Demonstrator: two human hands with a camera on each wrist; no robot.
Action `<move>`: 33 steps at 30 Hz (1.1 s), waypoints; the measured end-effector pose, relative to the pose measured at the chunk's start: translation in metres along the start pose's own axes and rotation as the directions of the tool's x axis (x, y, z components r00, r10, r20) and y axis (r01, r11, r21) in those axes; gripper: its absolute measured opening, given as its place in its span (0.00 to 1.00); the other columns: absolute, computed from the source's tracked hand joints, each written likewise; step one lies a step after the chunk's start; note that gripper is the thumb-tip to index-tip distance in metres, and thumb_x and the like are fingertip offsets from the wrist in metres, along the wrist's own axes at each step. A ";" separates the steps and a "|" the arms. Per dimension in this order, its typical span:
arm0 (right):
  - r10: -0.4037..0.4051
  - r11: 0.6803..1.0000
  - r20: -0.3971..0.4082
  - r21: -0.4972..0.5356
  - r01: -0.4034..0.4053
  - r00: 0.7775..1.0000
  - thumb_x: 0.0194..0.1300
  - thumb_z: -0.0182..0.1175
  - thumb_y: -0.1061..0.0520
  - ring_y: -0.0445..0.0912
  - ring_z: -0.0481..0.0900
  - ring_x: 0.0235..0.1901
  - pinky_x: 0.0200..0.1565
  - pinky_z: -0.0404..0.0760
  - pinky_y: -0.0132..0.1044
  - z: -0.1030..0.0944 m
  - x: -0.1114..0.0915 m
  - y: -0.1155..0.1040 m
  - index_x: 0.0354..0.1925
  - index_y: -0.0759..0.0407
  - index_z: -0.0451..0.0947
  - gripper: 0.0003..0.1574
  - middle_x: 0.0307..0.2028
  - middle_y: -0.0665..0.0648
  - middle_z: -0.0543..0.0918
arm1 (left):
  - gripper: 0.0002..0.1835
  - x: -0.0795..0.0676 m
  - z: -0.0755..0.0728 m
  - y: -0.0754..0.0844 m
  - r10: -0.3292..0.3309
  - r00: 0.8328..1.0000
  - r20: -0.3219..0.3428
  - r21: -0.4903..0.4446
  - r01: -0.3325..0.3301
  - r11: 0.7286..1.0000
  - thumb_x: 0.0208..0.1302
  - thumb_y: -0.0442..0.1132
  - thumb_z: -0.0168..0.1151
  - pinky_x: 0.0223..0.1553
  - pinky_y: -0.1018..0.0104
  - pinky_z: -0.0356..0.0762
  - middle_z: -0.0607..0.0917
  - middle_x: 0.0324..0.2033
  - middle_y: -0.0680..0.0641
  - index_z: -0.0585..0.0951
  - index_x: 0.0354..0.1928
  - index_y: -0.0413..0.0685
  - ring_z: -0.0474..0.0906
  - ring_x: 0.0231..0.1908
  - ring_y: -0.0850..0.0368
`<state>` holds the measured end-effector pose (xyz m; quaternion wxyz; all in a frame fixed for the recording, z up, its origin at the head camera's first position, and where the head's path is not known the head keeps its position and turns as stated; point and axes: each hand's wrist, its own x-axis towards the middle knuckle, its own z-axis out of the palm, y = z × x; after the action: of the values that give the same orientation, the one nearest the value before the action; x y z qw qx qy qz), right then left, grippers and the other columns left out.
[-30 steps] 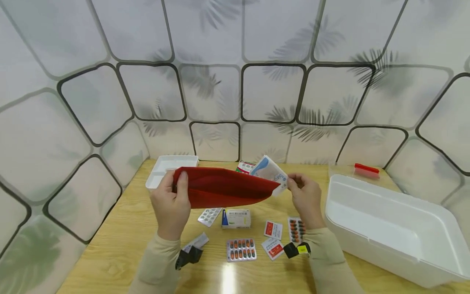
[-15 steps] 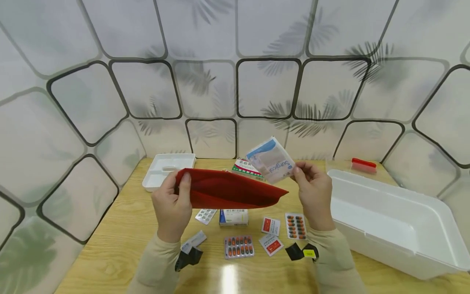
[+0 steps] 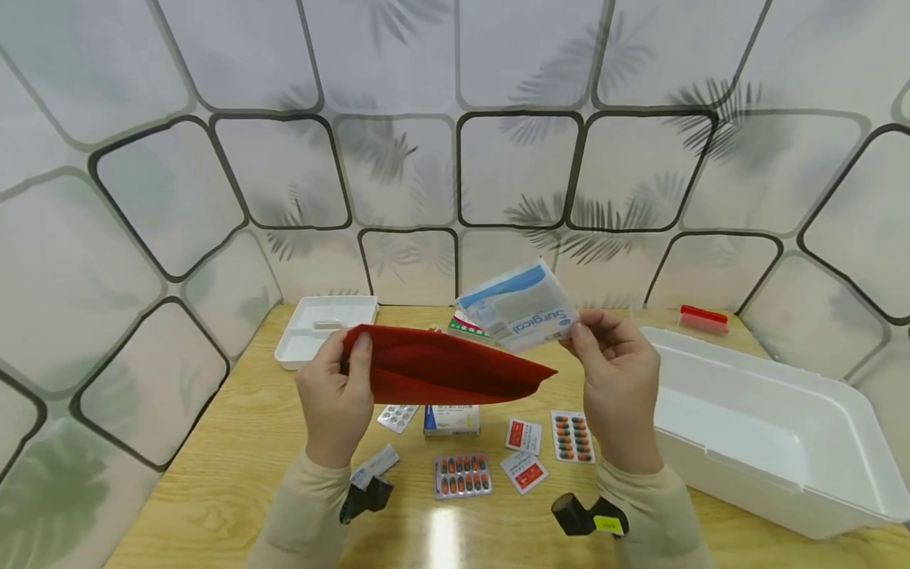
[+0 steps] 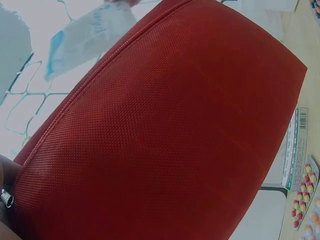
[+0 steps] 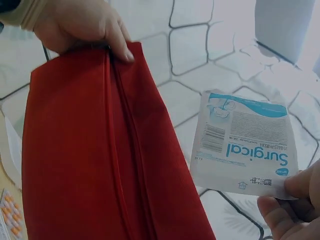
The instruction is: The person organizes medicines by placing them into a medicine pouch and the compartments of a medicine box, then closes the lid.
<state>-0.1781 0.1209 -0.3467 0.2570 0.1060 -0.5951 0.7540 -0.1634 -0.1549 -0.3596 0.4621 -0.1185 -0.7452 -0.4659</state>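
My left hand [image 3: 334,399] grips one end of a red zippered pouch [image 3: 441,371], thumb on the near side, holding it up over the table. The pouch's zip side gapes, as the right wrist view shows, and a metal zip pull [image 4: 7,198] hangs by the left fingers. My right hand [image 3: 618,387] pinches the corner of a white and blue packet [image 5: 245,145] printed "Surgical" between thumb and fingers. This packet is raised above and behind the pouch's right end, tilted, its lettering upside down in the right wrist view. The inside of the pouch is mostly hidden.
On the table lie capsule blister packs [image 3: 463,476], red and white sachets [image 3: 524,472], a medicine box [image 3: 452,420] and a silver blister [image 3: 396,417]. A white divided tray [image 3: 298,340] stands back left, a large white bin [image 3: 768,419] at right.
The right hand has lifted the packet up from behind the pouch's right end, drawn back toward the right and turned it flatter. The left hand and pouch stay nearly still.
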 end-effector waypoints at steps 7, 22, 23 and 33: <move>-0.131 0.991 -0.007 0.026 0.131 0.991 0.62 0.60 0.72 0.50 0.82 0.36 0.44 0.81 0.37 0.008 -0.011 -0.013 0.42 0.77 0.76 0.09 0.38 0.67 0.79 | 0.07 0.001 0.000 0.001 -0.019 1.000 -0.003 0.011 0.019 1.000 0.67 0.31 0.57 0.25 0.79 0.76 0.86 0.27 0.44 0.83 0.35 0.36 0.81 0.25 0.59; -0.418 0.875 0.183 -0.181 0.449 0.890 0.54 0.59 0.81 0.45 0.80 0.34 0.37 0.82 0.31 0.041 -0.031 -0.005 0.35 0.72 0.80 0.11 0.33 0.63 0.83 | 0.05 0.000 0.001 0.004 -0.032 0.999 -0.005 0.021 0.032 0.999 0.65 0.28 0.58 0.26 0.78 0.77 0.86 0.28 0.41 0.83 0.36 0.34 0.82 0.23 0.53; -0.440 0.860 0.197 -0.190 0.474 0.876 0.53 0.59 0.82 0.45 0.80 0.33 0.36 0.82 0.30 0.043 -0.031 -0.006 0.34 0.72 0.79 0.11 0.32 0.63 0.82 | 0.05 0.000 0.001 0.004 -0.030 1.000 -0.007 0.023 0.030 0.999 0.65 0.27 0.58 0.26 0.78 0.76 0.86 0.28 0.41 0.83 0.36 0.33 0.82 0.23 0.53; -0.473 0.764 0.332 -0.307 0.568 0.816 0.56 0.62 0.76 0.44 0.82 0.33 0.36 0.81 0.27 0.048 -0.036 0.031 0.36 0.65 0.81 0.12 0.35 0.56 0.84 | 0.05 -0.001 0.000 0.006 -0.021 1.000 -0.017 0.020 0.022 1.000 0.64 0.27 0.58 0.26 0.78 0.76 0.86 0.27 0.41 0.83 0.36 0.33 0.80 0.22 0.53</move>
<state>-0.1703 0.0612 -0.3768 0.4011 0.3025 -0.7061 0.4990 -0.1597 -0.1514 -0.3569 0.4645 -0.1020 -0.7471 -0.4644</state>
